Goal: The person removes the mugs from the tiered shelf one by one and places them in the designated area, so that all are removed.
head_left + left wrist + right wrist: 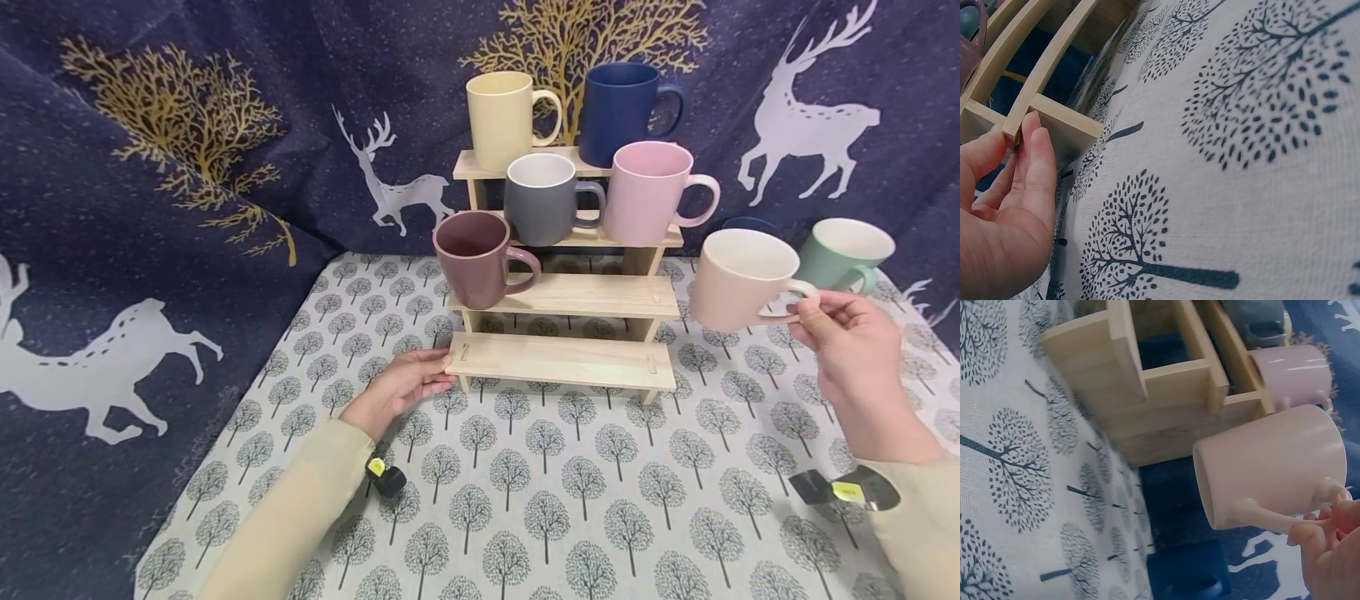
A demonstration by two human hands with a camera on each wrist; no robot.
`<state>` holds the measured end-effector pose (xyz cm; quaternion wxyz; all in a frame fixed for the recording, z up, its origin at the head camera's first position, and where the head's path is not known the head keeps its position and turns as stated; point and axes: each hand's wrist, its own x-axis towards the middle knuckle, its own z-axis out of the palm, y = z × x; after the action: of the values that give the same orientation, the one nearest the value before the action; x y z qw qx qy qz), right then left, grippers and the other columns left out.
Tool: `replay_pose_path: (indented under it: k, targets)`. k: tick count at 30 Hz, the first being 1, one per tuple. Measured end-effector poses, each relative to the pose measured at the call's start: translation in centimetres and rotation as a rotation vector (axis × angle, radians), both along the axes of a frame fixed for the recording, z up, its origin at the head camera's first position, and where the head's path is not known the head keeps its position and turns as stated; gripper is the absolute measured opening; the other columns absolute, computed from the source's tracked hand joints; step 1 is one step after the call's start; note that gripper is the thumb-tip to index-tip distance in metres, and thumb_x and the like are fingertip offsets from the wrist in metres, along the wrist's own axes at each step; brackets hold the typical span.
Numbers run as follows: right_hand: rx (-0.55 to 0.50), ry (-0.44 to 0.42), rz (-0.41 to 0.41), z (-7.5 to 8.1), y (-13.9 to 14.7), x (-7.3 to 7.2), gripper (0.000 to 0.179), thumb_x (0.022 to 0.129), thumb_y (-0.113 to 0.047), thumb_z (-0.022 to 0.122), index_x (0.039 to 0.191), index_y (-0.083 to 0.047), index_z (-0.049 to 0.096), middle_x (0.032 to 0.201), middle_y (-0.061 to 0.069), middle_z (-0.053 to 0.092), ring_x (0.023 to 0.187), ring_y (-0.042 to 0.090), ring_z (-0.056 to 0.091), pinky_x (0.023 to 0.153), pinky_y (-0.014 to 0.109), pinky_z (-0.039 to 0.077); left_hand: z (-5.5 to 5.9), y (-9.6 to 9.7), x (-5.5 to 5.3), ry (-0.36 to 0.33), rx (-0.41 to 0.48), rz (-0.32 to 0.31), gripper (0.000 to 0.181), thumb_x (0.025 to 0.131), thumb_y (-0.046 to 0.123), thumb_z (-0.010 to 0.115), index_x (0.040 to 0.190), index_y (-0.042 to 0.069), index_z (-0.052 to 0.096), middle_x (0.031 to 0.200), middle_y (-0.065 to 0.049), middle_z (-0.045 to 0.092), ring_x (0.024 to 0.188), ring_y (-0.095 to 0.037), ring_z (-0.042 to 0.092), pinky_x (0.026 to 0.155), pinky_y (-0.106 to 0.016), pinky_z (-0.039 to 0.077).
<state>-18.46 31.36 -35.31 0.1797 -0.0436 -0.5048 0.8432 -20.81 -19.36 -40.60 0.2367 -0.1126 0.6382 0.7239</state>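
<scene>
My right hand pinches the handle of a pale beige-pink mug, which is off the cloth to the right of a tiered wooden stand. In the right wrist view that mug appears beside the stand's side panel, its handle between thumb and fingers. My left hand pinches the left end of the stand's lowest shelf, thumb above and fingers below, as the left wrist view shows at the shelf corner. A maroon mug stands at the left of the second shelf from the bottom.
Higher up stand a grey mug, a pink mug, a yellow mug and a navy mug. A green mug and a blue mug are behind the held mug. A dark curtain hangs behind.
</scene>
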Motion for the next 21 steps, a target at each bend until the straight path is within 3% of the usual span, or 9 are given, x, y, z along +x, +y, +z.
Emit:
replay_pose_path:
  k: [12,21]
  targets:
    - [0.086,-0.117,-0.046,-1.1,-1.4,-2.5,0.025,0.094,0.009,0.064,0.082,-0.012,0.069,0.07,-0.006,0.069,0.064,0.0,0.067,0.06,0.007,0.061,0.0,0.0,0.1,-0.009,0.021,-0.003,0.052,0.103,0.003,0.054,0.151,-0.006,0.037,0.086,-0.003,0.073,0.073,-0.009,0.072,0.073,-0.013,0.065]
    - [0.076,-0.207,-0.084,-1.3,-2.5,-4.7,0.026,0.097,0.009,0.059,0.082,-0.013,0.063,0.07,-0.007,0.065,0.066,-0.001,0.065,0.061,0.006,0.061,-0.1,-0.2,0.0,-0.005,0.031,-0.01,0.052,0.103,0.004,0.053,0.152,-0.006,0.036,0.087,-0.003,0.073,0.074,-0.009,0.072,0.074,-0.013,0.065]
